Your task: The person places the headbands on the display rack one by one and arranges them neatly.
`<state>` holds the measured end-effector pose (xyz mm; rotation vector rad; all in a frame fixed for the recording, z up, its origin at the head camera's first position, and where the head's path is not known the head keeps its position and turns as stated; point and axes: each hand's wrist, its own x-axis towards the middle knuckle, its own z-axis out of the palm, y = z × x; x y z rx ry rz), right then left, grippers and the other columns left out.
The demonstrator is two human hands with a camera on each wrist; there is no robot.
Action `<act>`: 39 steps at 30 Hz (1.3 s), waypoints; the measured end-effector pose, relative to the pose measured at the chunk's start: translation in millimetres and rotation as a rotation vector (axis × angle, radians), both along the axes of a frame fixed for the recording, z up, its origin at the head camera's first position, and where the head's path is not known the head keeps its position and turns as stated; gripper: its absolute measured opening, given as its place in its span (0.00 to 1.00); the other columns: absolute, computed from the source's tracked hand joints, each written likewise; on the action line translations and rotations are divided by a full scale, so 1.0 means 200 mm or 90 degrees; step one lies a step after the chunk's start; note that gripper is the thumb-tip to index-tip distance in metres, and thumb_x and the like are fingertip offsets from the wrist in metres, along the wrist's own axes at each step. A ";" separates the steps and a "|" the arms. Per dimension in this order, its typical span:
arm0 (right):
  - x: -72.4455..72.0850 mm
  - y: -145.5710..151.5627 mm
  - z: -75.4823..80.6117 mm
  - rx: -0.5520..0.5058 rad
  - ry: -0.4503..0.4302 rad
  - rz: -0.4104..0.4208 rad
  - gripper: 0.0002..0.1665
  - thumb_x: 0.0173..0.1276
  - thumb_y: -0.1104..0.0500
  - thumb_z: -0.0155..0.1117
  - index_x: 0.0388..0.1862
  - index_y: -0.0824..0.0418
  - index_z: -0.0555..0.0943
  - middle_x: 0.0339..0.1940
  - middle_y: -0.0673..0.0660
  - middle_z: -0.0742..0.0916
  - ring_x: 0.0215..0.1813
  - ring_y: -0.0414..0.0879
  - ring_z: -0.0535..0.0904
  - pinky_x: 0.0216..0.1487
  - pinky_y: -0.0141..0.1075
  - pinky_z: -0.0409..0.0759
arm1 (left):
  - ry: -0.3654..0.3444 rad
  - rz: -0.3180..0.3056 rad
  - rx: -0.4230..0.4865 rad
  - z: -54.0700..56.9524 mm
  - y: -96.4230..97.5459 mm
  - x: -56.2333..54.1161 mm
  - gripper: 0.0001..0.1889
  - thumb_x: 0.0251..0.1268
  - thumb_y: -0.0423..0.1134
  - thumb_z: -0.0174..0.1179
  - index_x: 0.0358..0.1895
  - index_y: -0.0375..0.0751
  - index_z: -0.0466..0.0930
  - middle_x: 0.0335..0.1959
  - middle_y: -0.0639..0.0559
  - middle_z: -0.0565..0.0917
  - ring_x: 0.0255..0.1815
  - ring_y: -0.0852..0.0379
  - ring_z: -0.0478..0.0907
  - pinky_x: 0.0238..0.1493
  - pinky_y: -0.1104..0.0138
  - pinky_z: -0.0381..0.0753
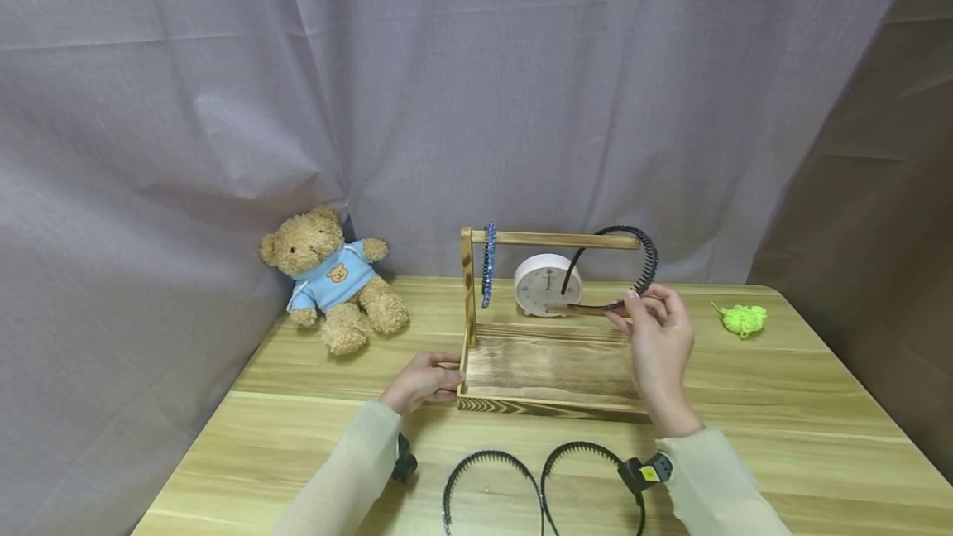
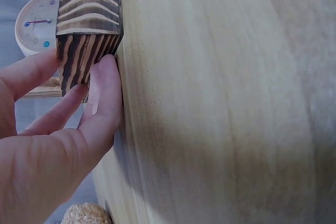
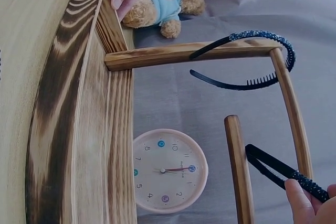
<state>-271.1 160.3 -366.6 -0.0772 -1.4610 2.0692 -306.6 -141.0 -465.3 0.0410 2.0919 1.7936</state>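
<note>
A wooden rack [image 1: 547, 362] with a tray base, a post and an upper bar stands mid-table. My left hand [image 1: 426, 380] grips the left end of its tray, fingertips on the end wall [image 2: 89, 59]. In my right hand [image 1: 661, 346] I pinch a black toothed headband [image 1: 652, 259] by its lower side. Its arch surrounds the bar's right end in the head view; whether they touch, I cannot tell. The right wrist view puts its tips beside a short rod [image 3: 239, 166]. A blue glittery headband [image 1: 489, 263] hangs near the bar's left end.
Two black headbands [image 1: 491, 455] lie at the table's front, near my right wrist. Behind the rack stands a round white clock [image 1: 532, 284]. A teddy bear [image 1: 335, 275] in a blue top sits back left, and neon yellow-green yarn [image 1: 743, 320] lies right. Grey curtain closes the back.
</note>
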 end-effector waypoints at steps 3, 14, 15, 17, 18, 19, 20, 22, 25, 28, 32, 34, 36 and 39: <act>0.00 0.00 0.00 0.001 0.001 -0.001 0.05 0.68 0.71 0.61 0.40 0.66 0.75 0.31 0.55 0.83 0.33 0.43 0.84 0.41 0.35 0.87 | 0.003 -0.001 0.002 0.00 0.00 0.00 0.26 0.68 0.29 0.57 0.67 0.24 0.66 0.49 0.30 0.82 0.47 0.42 0.84 0.51 0.56 0.86; -0.01 -0.03 0.01 -0.008 0.002 -0.001 0.05 0.67 0.72 0.60 0.39 0.65 0.75 0.30 0.53 0.83 0.33 0.44 0.84 0.41 0.36 0.87 | 0.002 -0.003 -0.001 0.00 0.00 0.00 0.26 0.68 0.30 0.58 0.67 0.24 0.66 0.50 0.30 0.82 0.48 0.41 0.84 0.50 0.55 0.86; -0.01 -0.03 0.01 -0.007 0.002 0.002 0.05 0.67 0.72 0.60 0.40 0.67 0.75 0.30 0.53 0.83 0.33 0.44 0.84 0.41 0.35 0.87 | 0.003 -0.004 0.001 0.00 0.00 0.00 0.26 0.67 0.30 0.58 0.67 0.24 0.66 0.50 0.30 0.82 0.48 0.41 0.84 0.50 0.55 0.86; -0.02 -0.04 0.01 -0.004 0.000 0.005 0.05 0.67 0.72 0.60 0.41 0.68 0.75 0.31 0.53 0.83 0.33 0.44 0.84 0.41 0.35 0.87 | 0.002 -0.003 0.006 0.00 0.00 0.00 0.26 0.67 0.29 0.57 0.67 0.24 0.65 0.51 0.30 0.82 0.48 0.41 0.84 0.51 0.56 0.86; -0.02 -0.05 0.01 -0.003 0.000 0.005 0.05 0.67 0.73 0.60 0.41 0.68 0.75 0.31 0.54 0.83 0.34 0.44 0.84 0.41 0.35 0.87 | 0.002 -0.003 0.007 0.00 0.00 0.00 0.27 0.67 0.29 0.58 0.67 0.24 0.65 0.51 0.30 0.82 0.48 0.42 0.84 0.51 0.56 0.86; -0.02 -0.05 0.01 -0.001 0.000 0.005 0.05 0.67 0.72 0.60 0.41 0.68 0.75 0.31 0.54 0.83 0.34 0.45 0.84 0.41 0.35 0.87 | 0.002 -0.003 0.007 0.00 0.00 0.00 0.27 0.67 0.29 0.58 0.67 0.24 0.65 0.51 0.30 0.81 0.48 0.42 0.83 0.51 0.56 0.86; -0.02 -0.06 0.00 0.000 0.000 0.006 0.05 0.67 0.72 0.60 0.41 0.68 0.75 0.31 0.54 0.83 0.34 0.45 0.84 0.41 0.35 0.87 | 0.002 -0.003 0.007 0.00 0.00 0.00 0.27 0.67 0.29 0.58 0.67 0.24 0.65 0.52 0.30 0.81 0.48 0.43 0.83 0.51 0.56 0.86; -0.02 -0.06 0.00 0.000 0.001 0.004 0.05 0.67 0.73 0.60 0.40 0.67 0.75 0.31 0.54 0.83 0.34 0.45 0.84 0.41 0.36 0.87 | -0.001 -0.003 0.005 -0.01 0.00 -0.01 0.27 0.67 0.30 0.58 0.67 0.25 0.65 0.53 0.30 0.81 0.48 0.44 0.83 0.51 0.56 0.86; -0.02 -0.08 0.00 0.000 0.003 0.006 0.05 0.67 0.73 0.60 0.39 0.67 0.75 0.30 0.53 0.83 0.34 0.45 0.84 0.42 0.36 0.87 | -0.003 -0.003 0.003 -0.01 -0.01 -0.01 0.27 0.67 0.30 0.58 0.67 0.25 0.65 0.53 0.31 0.81 0.48 0.45 0.83 0.51 0.57 0.86; -0.02 -0.09 0.00 0.008 0.002 0.010 0.05 0.68 0.73 0.59 0.40 0.68 0.74 0.30 0.52 0.83 0.34 0.44 0.84 0.42 0.36 0.87 | 0.000 -0.004 0.003 -0.01 0.00 -0.01 0.27 0.67 0.30 0.58 0.67 0.25 0.65 0.51 0.32 0.82 0.48 0.45 0.84 0.50 0.57 0.86; -0.02 -0.10 0.01 0.016 0.003 0.013 0.06 0.68 0.72 0.59 0.42 0.70 0.73 0.30 0.51 0.83 0.32 0.42 0.83 0.41 0.36 0.87 | 0.002 -0.005 0.006 -0.01 0.00 0.00 0.27 0.67 0.29 0.58 0.67 0.24 0.65 0.49 0.31 0.83 0.47 0.43 0.84 0.50 0.57 0.86; -0.02 -0.11 0.01 0.018 0.007 0.014 0.06 0.68 0.72 0.59 0.42 0.70 0.73 0.30 0.52 0.82 0.32 0.41 0.83 0.41 0.35 0.87 | 0.001 -0.003 0.007 -0.01 0.00 0.00 0.26 0.67 0.29 0.57 0.67 0.24 0.65 0.49 0.30 0.82 0.48 0.42 0.84 0.50 0.57 0.86; -0.02 -0.12 0.01 0.022 0.009 0.012 0.06 0.68 0.72 0.59 0.42 0.70 0.73 0.30 0.52 0.82 0.32 0.41 0.83 0.41 0.35 0.88 | 0.002 -0.002 0.004 0.00 0.00 0.01 0.26 0.67 0.30 0.57 0.67 0.24 0.65 0.50 0.30 0.82 0.49 0.41 0.83 0.50 0.56 0.86; -0.02 -0.13 0.00 0.028 0.012 0.009 0.06 0.68 0.71 0.60 0.41 0.69 0.73 0.30 0.51 0.82 0.32 0.41 0.83 0.40 0.35 0.88 | 0.006 -0.003 0.000 0.00 0.00 0.01 0.27 0.67 0.30 0.57 0.67 0.24 0.64 0.51 0.29 0.81 0.50 0.40 0.82 0.51 0.55 0.86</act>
